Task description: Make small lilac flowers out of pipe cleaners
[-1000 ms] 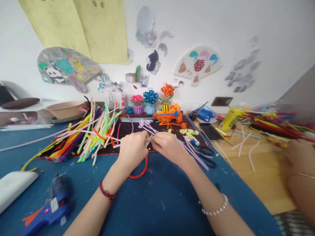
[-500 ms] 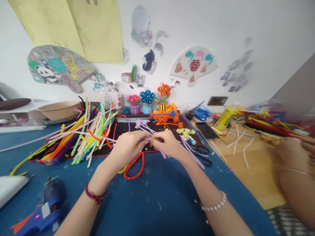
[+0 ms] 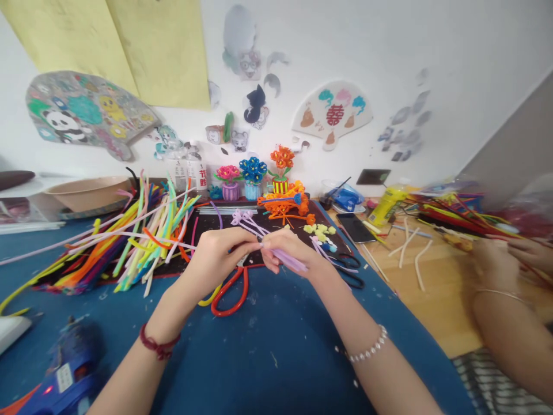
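Note:
My left hand [image 3: 215,257] and my right hand [image 3: 290,254] meet over the front edge of a black mat [image 3: 224,226], both pinched on a lilac pipe cleaner [image 3: 288,261] that runs between the fingertips and out past my right palm. Red-handled scissors [image 3: 228,291] lie on the blue table cover [image 3: 276,346] just under my left hand. More lilac stems with looped heads [image 3: 242,218] lie on the mat behind my hands.
A heap of coloured pipe cleaners [image 3: 142,230] lies left. Small pipe-cleaner flower pots [image 3: 253,178] and an orange pile [image 3: 287,204] stand at the back. Black scissors [image 3: 348,271] and a phone [image 3: 354,226] lie right. A blue glue gun [image 3: 64,374] sits front left. Another person's hands [image 3: 505,259] work at right.
My view has shifted right, so everything slid left. My hands drew slightly toward me with the lilac pipe cleaner, and more of the red scissors shows under my left hand.

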### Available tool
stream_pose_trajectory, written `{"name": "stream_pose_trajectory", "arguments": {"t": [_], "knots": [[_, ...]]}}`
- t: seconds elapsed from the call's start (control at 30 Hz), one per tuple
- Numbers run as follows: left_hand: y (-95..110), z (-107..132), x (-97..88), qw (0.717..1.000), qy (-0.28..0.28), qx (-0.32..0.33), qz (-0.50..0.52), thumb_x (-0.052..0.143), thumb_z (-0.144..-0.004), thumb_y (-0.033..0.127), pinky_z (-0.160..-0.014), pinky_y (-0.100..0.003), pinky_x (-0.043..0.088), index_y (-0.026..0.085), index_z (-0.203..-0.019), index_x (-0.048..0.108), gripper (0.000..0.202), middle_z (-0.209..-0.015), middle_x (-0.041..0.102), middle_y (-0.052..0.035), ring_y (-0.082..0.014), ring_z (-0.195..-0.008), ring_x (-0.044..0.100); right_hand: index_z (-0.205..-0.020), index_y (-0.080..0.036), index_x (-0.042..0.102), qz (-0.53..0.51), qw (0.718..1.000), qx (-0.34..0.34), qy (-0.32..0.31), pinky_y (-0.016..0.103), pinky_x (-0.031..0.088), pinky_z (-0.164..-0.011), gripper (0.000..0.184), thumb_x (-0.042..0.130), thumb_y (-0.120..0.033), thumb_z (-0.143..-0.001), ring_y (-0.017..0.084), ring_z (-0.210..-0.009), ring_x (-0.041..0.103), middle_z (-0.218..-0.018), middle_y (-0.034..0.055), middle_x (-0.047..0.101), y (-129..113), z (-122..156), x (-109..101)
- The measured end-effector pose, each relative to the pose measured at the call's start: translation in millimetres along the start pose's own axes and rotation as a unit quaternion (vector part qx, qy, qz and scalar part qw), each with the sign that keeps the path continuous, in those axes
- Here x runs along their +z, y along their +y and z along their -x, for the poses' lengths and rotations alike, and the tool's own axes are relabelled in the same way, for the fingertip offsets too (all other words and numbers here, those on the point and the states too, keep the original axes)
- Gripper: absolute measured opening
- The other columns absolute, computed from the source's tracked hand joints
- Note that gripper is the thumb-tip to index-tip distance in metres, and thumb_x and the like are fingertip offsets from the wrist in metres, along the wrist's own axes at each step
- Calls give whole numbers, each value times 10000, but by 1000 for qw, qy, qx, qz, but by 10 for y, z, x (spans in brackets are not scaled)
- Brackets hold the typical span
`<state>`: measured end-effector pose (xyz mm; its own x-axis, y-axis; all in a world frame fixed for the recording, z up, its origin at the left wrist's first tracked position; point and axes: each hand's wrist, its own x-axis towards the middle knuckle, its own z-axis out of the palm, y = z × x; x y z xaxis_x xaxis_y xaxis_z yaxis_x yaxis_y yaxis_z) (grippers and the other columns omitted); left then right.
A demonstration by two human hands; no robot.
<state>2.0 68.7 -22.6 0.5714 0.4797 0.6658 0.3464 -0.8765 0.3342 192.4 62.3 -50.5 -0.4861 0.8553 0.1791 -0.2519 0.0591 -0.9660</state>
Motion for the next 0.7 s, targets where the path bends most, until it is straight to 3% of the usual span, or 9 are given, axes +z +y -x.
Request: {"name": "stream_pose_trajectory", "arguments": {"t": [0.17, 0.37, 0.57, 0.7], "knots": [[8, -2, 44, 996, 5, -68, 61, 635, -885, 282, -527, -188, 359, 146, -762, 676, 188, -646, 654, 17, -74, -540, 504, -566, -150, 564, 16, 999, -32, -17, 226, 369, -445, 272, 612, -242, -818, 99, -411, 510, -480, -29, 525, -34, 30, 9], [103, -15, 84, 976, -24, -134, 169, 589, -901, 286, -540, -187, 360, 137, -750, 631, 215, -650, 606, 15, -76, -575, 478, -600, -142, 591, 52, 997, -51, -26, 232, 379, -462, 273, 631, -298, -821, 103, -431, 513, -509, -17, 556, -60, 55, -19], [172, -16, 146, 919, -35, -230, 317, 564, -896, 289, -501, -182, 333, 148, -728, 569, 219, -594, 550, 38, -55, -494, 410, -605, -160, 581, 166, 983, -76, 4, 230, 397, -499, 294, 586, -328, -846, 106, -479, 506, -531, -20, 545, -56, 59, -15], [206, -29, 182, 870, -20, -313, 380, 576, -847, 260, -457, -183, 274, 148, -650, 528, 231, -535, 514, 45, -44, -449, 365, -635, -166, 591, 305, 949, -80, 26, 218, 371, -516, 236, 540, -252, -849, 105, -532, 492, -574, -21, 548, -108, 83, 14]]}}
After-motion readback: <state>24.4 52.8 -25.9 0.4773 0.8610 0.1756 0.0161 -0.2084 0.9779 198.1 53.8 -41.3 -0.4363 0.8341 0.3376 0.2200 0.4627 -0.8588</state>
